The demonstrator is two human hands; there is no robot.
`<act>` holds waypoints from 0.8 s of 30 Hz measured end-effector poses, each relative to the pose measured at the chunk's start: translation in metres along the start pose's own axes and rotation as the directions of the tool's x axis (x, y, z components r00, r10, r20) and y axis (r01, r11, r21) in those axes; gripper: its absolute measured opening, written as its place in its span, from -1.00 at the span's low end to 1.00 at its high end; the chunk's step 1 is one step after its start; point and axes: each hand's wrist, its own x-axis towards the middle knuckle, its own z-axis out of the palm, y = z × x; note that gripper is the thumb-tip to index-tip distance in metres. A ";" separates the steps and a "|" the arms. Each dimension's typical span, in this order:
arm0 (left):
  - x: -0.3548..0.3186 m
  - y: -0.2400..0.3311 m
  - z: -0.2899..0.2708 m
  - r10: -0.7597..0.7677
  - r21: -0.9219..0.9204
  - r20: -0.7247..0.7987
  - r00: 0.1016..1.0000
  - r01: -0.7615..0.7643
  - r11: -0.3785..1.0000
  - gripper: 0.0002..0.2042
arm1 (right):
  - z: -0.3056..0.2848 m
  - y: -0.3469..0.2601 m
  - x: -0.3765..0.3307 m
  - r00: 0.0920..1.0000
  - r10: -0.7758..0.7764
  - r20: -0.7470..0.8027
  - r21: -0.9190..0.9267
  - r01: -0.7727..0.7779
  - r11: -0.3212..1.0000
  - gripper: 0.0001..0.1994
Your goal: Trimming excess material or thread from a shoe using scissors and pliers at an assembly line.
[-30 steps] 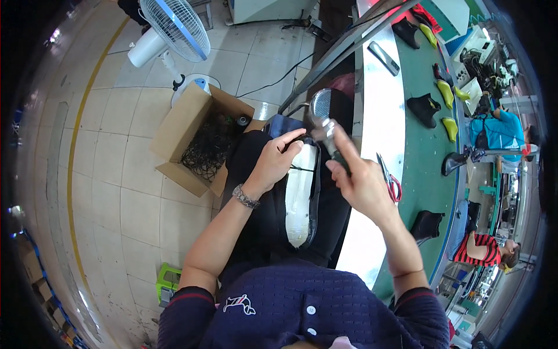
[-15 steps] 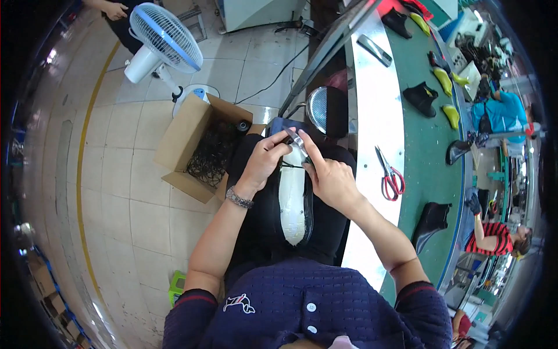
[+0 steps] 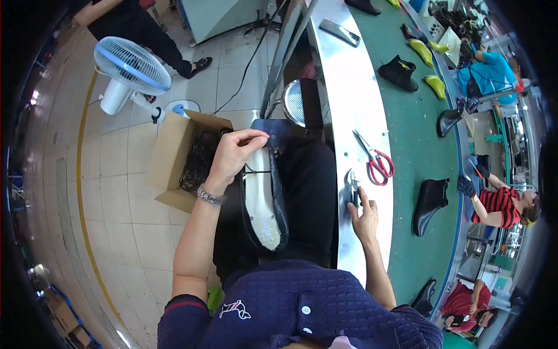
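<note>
A black boot lies sole-up across my lap, its pale underside [image 3: 259,200] facing me and a dark cord tied across it. At its far end my left hand [image 3: 231,152] is closed, thumb and forefinger pressed together; what they pinch, if anything, is too small to make out. To the right, my right hand [image 3: 365,224] rests at the metal strip of the bench, thumb and fingers round the dark handles of a pair of pincers [image 3: 351,177]. Their metal head points away from me. Red-handled scissors [image 3: 378,164] lie just beyond that hand.
A cardboard box [image 3: 170,154] holding dark stringy scraps stands left of my knees, with a fan [image 3: 131,70] behind it. Along the metal strip [image 3: 351,87] lies a phone [image 3: 339,32]. The green belt [image 3: 401,145] carries black boots [image 3: 430,203] and yellow-green shoe forms [image 3: 435,87]. Several people are nearby.
My right hand has moved from the boot to the metal strip, carrying the pincers. My left hand stays by the boot's far end. The view has shifted; a person at the far left shows more.
</note>
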 end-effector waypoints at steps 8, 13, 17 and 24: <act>-0.015 -0.006 -0.007 -0.011 -0.171 0.073 0.997 0.023 0.985 -0.68 | -0.016 0.062 0.127 0.918 -0.245 -0.312 -0.146 0.208 0.967 -0.59; -0.067 -0.022 -0.021 -0.017 -0.633 -0.034 0.999 -0.008 0.774 -0.18 | -0.031 0.083 0.145 0.956 -0.290 -0.039 -0.180 0.279 0.943 -0.60; -0.089 -0.019 -0.005 0.044 -0.458 -0.079 0.996 -0.076 0.886 -0.19 | -0.036 0.070 0.123 0.989 -0.020 0.148 0.241 -0.017 0.970 -0.61; -0.081 -0.009 0.025 0.459 0.494 -0.298 0.837 -0.276 0.824 -0.78 | -0.081 -0.068 -0.007 0.693 -0.384 0.610 0.755 -0.362 0.547 -0.31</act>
